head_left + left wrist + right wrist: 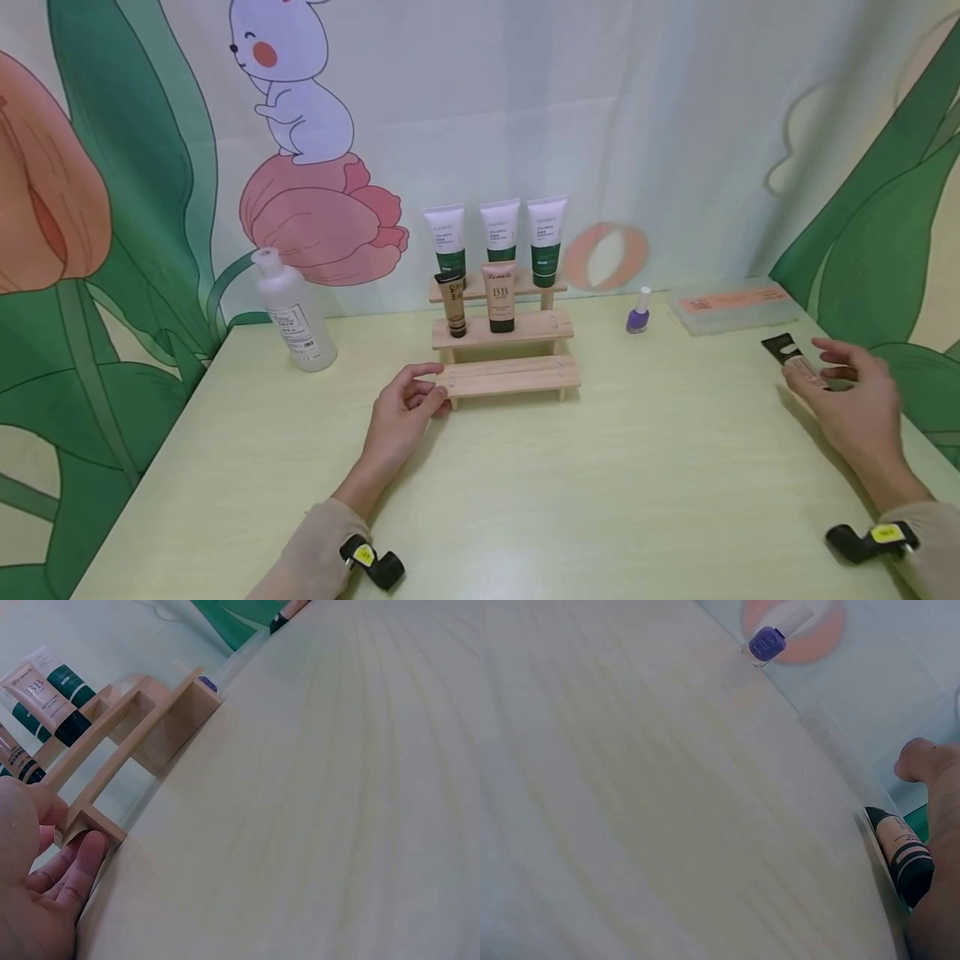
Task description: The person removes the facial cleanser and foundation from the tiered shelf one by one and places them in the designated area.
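Note:
A three-tier wooden display rack (510, 377) stands mid-table. My left hand (401, 412) grips the left end of its lowest step, thumb and fingers around the corner, as the left wrist view shows. Three white-and-green tubes (546, 242) stand on the top step. On the middle step are a small gold-and-black tube (453, 307) and a pink BB cream tube (500, 297). At the far right my right hand (855, 400) hovers over a black-and-beige tube (780, 346) lying on the table. Its fingers are spread apart, the thumb overlapping the tube in the head view.
A white bottle (296, 321) stands at the back left. Right of the rack is a purple nail polish bottle (638, 312), then a flat clear plastic box (731, 307) along the table's back edge. A printed curtain (465, 100) hangs behind the table (562, 492).

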Action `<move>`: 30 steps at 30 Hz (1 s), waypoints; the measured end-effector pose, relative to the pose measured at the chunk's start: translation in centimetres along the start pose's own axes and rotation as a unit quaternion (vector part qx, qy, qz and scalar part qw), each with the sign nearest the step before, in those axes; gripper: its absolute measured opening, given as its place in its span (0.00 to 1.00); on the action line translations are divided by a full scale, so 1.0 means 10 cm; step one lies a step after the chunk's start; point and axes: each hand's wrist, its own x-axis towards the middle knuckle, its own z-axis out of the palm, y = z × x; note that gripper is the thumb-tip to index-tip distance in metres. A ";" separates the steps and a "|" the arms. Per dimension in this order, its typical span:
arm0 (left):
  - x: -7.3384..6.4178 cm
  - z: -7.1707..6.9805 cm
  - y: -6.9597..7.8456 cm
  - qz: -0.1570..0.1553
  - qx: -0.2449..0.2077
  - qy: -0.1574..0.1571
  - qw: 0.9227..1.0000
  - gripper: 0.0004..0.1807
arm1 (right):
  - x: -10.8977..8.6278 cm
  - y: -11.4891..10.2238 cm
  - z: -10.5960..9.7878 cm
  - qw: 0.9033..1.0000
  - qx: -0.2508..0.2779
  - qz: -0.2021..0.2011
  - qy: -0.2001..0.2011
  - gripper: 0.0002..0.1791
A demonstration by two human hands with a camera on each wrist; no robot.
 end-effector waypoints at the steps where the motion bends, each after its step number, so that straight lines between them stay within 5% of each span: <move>1: 0.00 0.00 0.00 0.001 0.001 0.000 1.000 0.18 | 0.00 -0.02 0.00 1.000 0.005 0.004 0.010 0.36; 15: 0.00 -0.01 0.01 -0.003 -0.001 0.001 1.000 0.18 | 0.12 -0.31 0.04 0.992 0.078 -0.030 0.095 0.30; 30: 0.00 0.00 0.01 -0.001 -0.010 -0.002 1.000 0.18 | 0.13 -1.20 0.40 0.971 0.214 -0.098 0.047 0.30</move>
